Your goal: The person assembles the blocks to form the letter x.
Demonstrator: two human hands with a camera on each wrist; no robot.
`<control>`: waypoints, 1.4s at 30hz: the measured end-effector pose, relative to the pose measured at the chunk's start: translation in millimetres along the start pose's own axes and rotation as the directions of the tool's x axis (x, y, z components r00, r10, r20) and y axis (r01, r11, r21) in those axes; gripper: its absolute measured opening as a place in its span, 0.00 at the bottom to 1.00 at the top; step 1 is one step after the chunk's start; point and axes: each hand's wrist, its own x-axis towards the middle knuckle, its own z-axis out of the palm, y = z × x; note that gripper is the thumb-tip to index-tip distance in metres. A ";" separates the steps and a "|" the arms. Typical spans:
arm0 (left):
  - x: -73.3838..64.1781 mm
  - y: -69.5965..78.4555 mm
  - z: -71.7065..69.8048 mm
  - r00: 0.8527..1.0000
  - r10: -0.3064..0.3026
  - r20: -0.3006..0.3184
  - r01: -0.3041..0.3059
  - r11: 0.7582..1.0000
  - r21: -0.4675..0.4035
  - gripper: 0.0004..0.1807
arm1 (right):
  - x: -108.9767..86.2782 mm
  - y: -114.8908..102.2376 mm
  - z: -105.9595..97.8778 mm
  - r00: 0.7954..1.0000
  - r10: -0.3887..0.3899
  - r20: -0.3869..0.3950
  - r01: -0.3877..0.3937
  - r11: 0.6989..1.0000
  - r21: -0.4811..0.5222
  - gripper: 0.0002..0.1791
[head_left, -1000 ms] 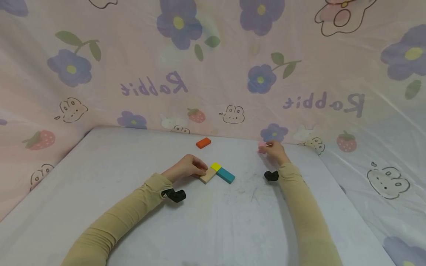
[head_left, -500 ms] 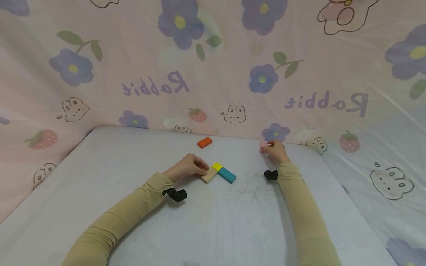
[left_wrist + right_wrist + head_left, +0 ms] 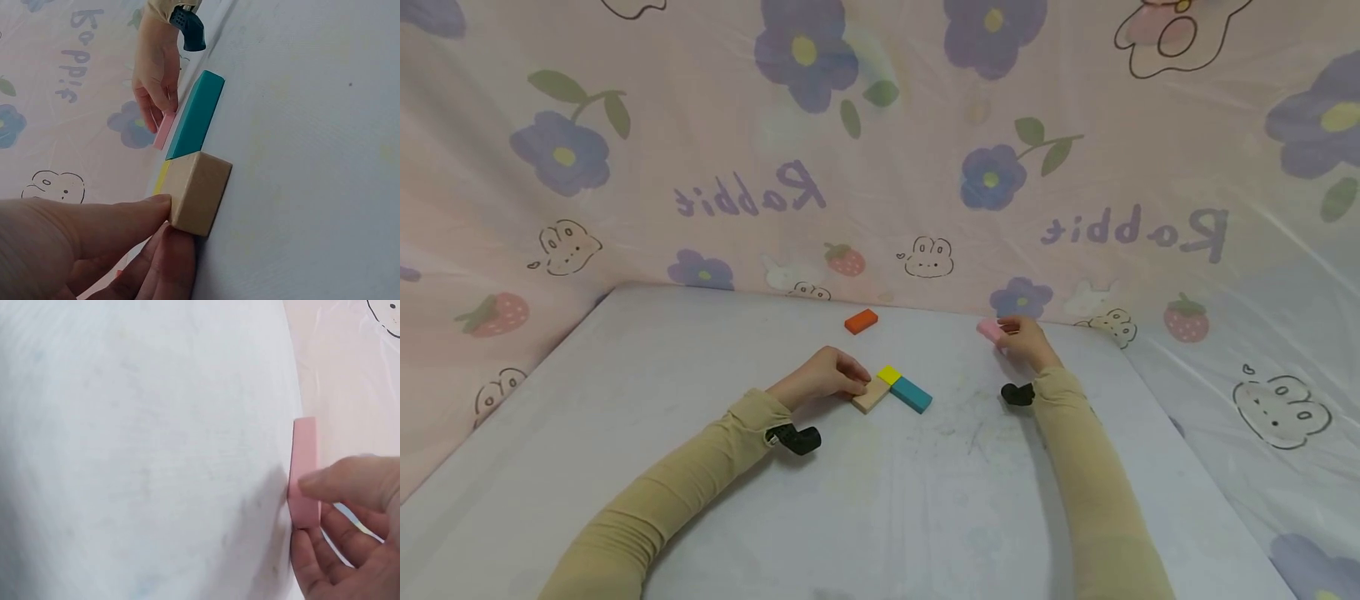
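Observation:
My left hand (image 3: pixel 823 375) pinches the end of a plain wooden block (image 3: pixel 872 394), thumb on one side and fingers at the other in the left wrist view. That block lies against a yellow block (image 3: pixel 889 375). A teal block (image 3: pixel 912 394) meets them at an angle, so the pieces form a bent shape. Farther back on the right, my right hand (image 3: pixel 1027 342) holds a pink block (image 3: pixel 304 472) between thumb and fingers near the table's far edge. In the left wrist view the yellow block is mostly hidden behind the wooden one.
An orange block (image 3: pixel 861 321) lies alone towards the back of the white table (image 3: pixel 737 517). A patterned cloth (image 3: pixel 865 167) hangs close behind the far edge. Dark scuff marks show on the tabletop right of the teal block.
The pink block has turned in my right hand, from standing taller to lying over with its long side pointing left. My left hand and the other blocks stay put.

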 end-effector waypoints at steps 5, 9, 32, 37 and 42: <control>0.4 -1.5 0.2 1.000 0.000 0.004 0.000 1.000 -0.005 0.09 | -1.0 -0.2 0.1 0.999 -0.040 0.013 0.040 0.999 0.024 0.28; 0.6 -2.2 0.2 1.000 0.008 0.010 -0.008 1.000 -0.015 0.09 | 0.0 0.6 0.5 0.997 -0.068 0.029 0.067 0.997 0.025 0.29; 0.4 -1.8 -0.6 1.000 0.010 0.010 -0.010 1.000 -0.012 0.09 | 8.0 0.1 10.1 0.998 -0.058 0.033 0.061 0.994 -0.091 0.24; 1.3 -2.7 -0.5 1.000 0.013 0.005 -0.013 1.000 0.000 0.09 | 9.1 5.4 8.1 0.989 -0.136 0.050 0.141 0.986 -0.093 0.22; 1.1 -2.7 -0.5 1.000 0.013 0.003 -0.013 1.000 0.004 0.09 | 13.9 18.8 4.7 0.953 -0.296 0.063 0.299 0.953 -0.054 0.20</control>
